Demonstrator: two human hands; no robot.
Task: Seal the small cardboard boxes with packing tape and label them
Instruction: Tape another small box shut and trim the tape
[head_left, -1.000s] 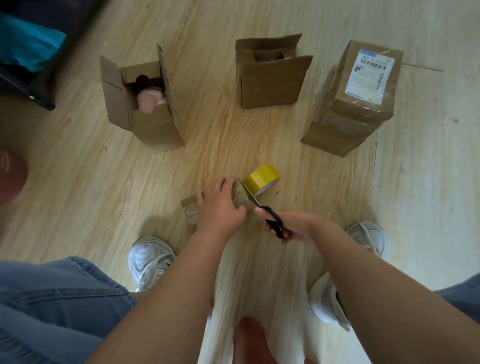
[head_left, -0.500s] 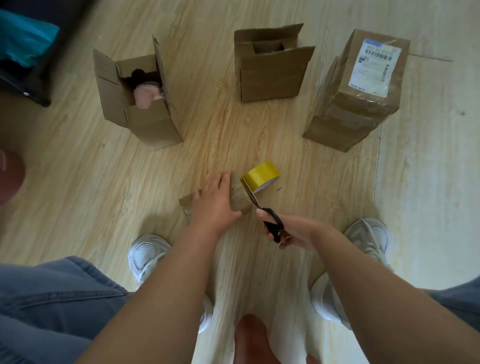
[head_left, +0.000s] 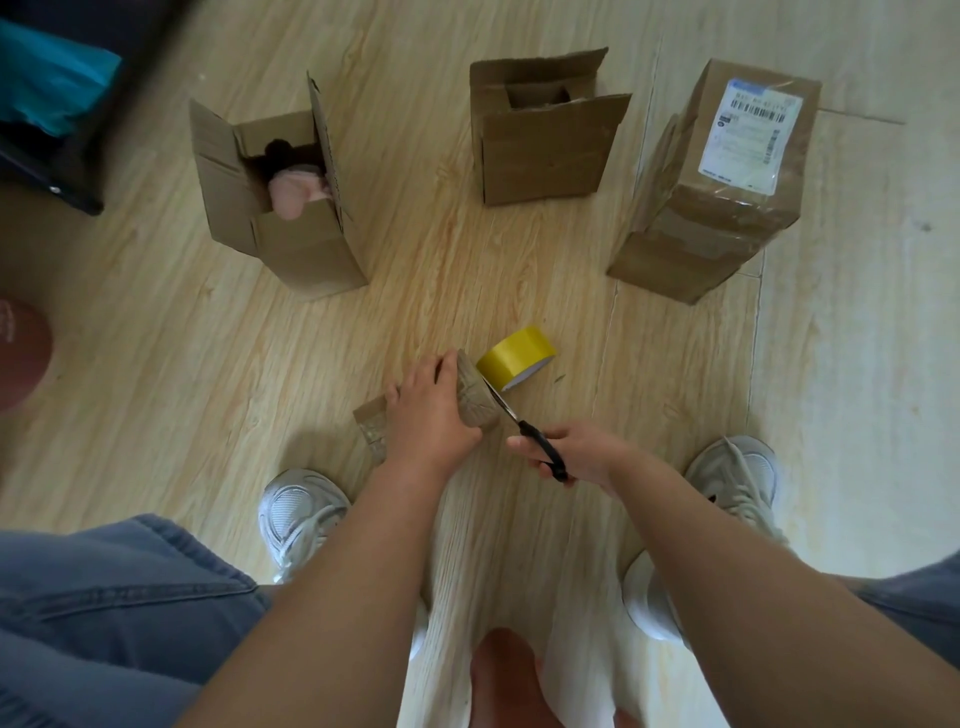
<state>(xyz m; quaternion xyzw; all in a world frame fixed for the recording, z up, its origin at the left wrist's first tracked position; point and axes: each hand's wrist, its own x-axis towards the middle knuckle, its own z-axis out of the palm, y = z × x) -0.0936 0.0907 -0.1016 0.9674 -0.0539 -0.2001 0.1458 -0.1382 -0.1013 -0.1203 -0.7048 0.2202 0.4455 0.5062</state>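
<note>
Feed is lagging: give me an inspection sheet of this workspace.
Surface: pale wood-grain floor.
Job's things: small taped cardboard box, yellow tape roll beside it, black-handled scissors; left open cardboard box, middle open cardboard box, sealed cardboard box with white label.
Clutter: pink soft item in left box; reddish round object, left edge.
Grippers: left hand grips small box; right hand holds scissors, blades at box end.
Cables: nothing seen.
Surroundings: dark furniture, teal item, top left; white sneakers.
</note>
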